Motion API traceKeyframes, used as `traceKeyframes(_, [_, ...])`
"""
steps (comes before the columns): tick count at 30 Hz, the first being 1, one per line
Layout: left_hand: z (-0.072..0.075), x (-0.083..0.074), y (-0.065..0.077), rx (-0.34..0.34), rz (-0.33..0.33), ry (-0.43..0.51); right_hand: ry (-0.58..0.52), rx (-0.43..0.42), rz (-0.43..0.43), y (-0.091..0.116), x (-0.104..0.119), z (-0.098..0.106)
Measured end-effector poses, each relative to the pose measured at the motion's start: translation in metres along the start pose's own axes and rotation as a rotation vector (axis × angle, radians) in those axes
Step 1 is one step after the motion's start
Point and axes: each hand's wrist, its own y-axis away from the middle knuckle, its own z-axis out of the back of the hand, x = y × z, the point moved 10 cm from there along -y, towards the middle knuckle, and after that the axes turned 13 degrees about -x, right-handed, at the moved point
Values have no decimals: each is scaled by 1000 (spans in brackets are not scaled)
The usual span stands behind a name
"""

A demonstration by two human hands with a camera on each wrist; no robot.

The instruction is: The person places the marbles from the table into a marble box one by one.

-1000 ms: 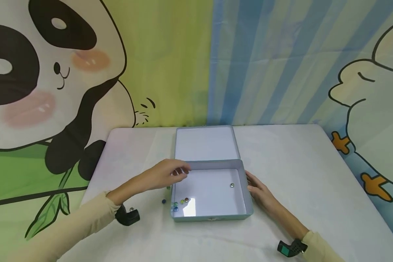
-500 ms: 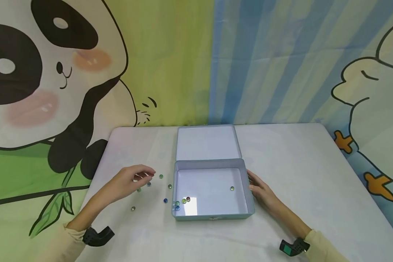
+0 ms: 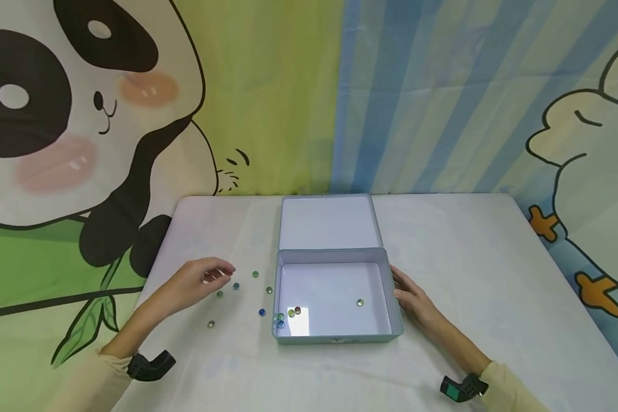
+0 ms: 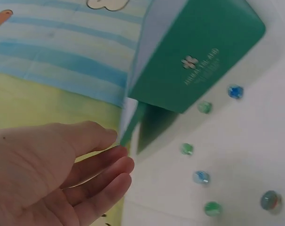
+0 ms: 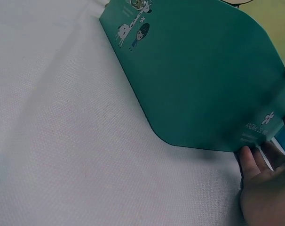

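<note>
A rectangular tin box [image 3: 339, 339], green outside and pale inside, lies with its hinged lid [image 3: 329, 223] folded back. Inside it are several glass marbles, with a brown one [image 3: 297, 311] near the left and a clear green one [image 3: 360, 302] alone toward the right. Left of the box, several more marbles lie loose on the table, among them a dark blue one [image 3: 262, 312] and a clear one [image 3: 211, 324]. My left hand [image 3: 195, 284] hovers over these, fingers loosely bent and holding nothing. The fingers of my right hand [image 3: 414, 297] rest against the box's right side.
A white cloth covers the table [image 3: 458, 246]. Behind it hangs a printed curtain [image 3: 268, 103] with a panda at the left and a white cartoon figure at the right. Each wrist wears a black camera mount [image 3: 151, 366].
My left hand has moved from over the box's left edge leftward to above the loose marbles. The lone marble in the box has rolled slightly left and nearer. My right hand stays at the box.
</note>
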Motion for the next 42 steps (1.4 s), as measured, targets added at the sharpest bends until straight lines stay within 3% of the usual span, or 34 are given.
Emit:
traceKeyframes(6, [-28,34,-4,27,59,-54,2,9,0,0,-1,1])
traceKeyframes(14, [-54,59,-1,66,131,-82,23,5,-11,0,-2,1])
traceKeyframes(35, [-62,62,-3,39,69,-113,22,-8,-5,1,0,1])
traceKeyframes(42, [-63,64,-4,39,82,-114,37,-19,-8,-1,-1,2])
